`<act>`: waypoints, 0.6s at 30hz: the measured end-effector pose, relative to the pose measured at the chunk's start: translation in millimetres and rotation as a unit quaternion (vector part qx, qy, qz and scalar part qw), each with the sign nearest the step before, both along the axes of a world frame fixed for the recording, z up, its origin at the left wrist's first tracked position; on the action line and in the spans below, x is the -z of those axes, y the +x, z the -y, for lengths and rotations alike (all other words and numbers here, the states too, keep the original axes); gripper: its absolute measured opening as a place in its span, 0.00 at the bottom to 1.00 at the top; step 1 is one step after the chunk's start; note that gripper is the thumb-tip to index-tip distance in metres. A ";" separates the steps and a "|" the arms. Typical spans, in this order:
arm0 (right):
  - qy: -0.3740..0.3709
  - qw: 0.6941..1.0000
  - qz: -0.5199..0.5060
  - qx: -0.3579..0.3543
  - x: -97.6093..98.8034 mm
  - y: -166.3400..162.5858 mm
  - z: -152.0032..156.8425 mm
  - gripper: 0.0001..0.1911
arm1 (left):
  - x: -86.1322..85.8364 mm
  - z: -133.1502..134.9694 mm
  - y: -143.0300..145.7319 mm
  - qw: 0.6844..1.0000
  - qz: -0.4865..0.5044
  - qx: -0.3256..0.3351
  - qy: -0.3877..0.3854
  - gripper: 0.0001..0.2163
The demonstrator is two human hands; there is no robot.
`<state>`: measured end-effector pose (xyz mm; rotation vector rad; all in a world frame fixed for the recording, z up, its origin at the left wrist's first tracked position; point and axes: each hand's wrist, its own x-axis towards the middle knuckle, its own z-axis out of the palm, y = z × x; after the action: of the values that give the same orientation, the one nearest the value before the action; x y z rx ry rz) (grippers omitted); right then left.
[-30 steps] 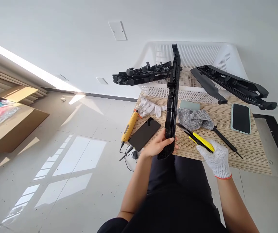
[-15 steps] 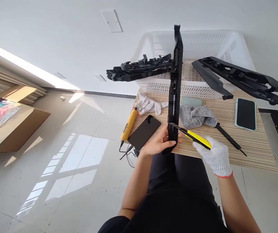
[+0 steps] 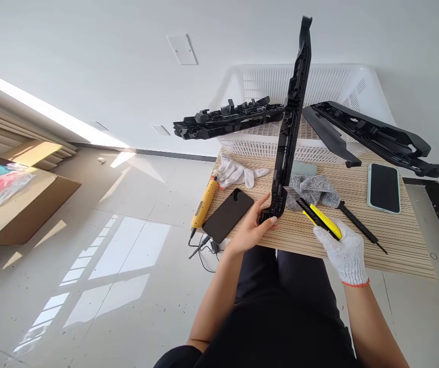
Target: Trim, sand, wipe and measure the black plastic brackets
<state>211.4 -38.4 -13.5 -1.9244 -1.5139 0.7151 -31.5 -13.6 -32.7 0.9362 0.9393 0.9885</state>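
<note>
Left hand: the bare left hand [image 3: 250, 228] closes around the near end of the strip [image 3: 290, 118], thumb on the right side and fingers behind it.
Strip: a long black plastic strip, standing almost upright and tilted a little to the right; its near end rests at the near edge of the table [image 3: 396, 230], and its far end rises in front of the basket [image 3: 357, 84].
Right hand: the right hand [image 3: 344, 251] wears a white glove with an orange cuff and grips the knife [image 3: 316, 216] firmly.
Knife: a yellow and black utility knife with the blade pushed out; the blade tip points to the far left and lies at the right edge of the strip, just above the left thumb. Whether it really touches the plastic, I cannot tell.
Table: a striped wooden top, in front of the knees of the person.
Left part of table: a dark phone [image 3: 227, 215] lies just beside the left hand; a yellow tool [image 3: 203, 203] with a cable lies at the left edge; a white glove [image 3: 238, 171] is farther.
Right part of table: a grey cloth [image 3: 313, 188] lies just behind the knife, a thin black tool [image 3: 361, 228] comes out from it, and a second phone [image 3: 383, 187] is at the right.
Basket: a white basket at the far side, with two more black parts [image 3: 229, 117] [image 3: 373, 134] lying across it.
</note>
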 end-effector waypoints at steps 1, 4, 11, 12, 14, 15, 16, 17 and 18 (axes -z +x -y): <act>-0.002 1.000 -0.003 -0.005 -0.4 0.6 0.0 0.22 | -1.0 -1.0 1.0 1.000 0.007 -0.014 0.003 0.34; 0.002 0.999 -0.005 -0.035 0.7 2.6 0.8 0.21 | -2.1 -4.2 4.3 0.999 0.024 -0.047 -0.009 0.32; -0.009 0.996 -0.003 -0.088 6.3 5.5 2.5 0.21 | 0.6 -8.6 4.5 0.992 0.102 -0.071 -0.034 0.25; -0.018 0.995 -0.006 -0.100 6.3 5.2 2.1 0.20 | 1.4 -8.7 3.4 0.990 0.118 -0.069 -0.038 0.23; -0.032 0.991 -0.004 -0.128 6.1 4.3 0.7 0.21 | 3.0 -8.8 1.2 0.986 0.152 -0.059 -0.044 0.21; -0.033 0.991 0.002 -0.132 6.1 3.9 -0.1 0.21 | 3.7 -8.8 0.1 0.983 0.168 -0.052 -0.044 0.21; -0.032 0.991 0.011 -0.127 6.3 3.7 -0.8 0.22 | 4.1 -8.8 -0.9 0.981 0.183 -0.044 -0.043 0.21; -0.031 0.993 0.019 -0.112 6.7 3.8 -1.4 0.23 | 4.3 -8.8 -1.7 0.979 0.195 -0.035 -0.041 0.20; -0.030 0.995 0.023 -0.091 7.3 4.1 -1.8 0.23 | 4.3 -8.8 -2.4 0.978 0.205 -0.024 -0.040 0.20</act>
<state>215.5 -36.7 -20.7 -1.8759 -1.7306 0.8075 -33.9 -4.8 -37.0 0.6103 0.6493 1.1232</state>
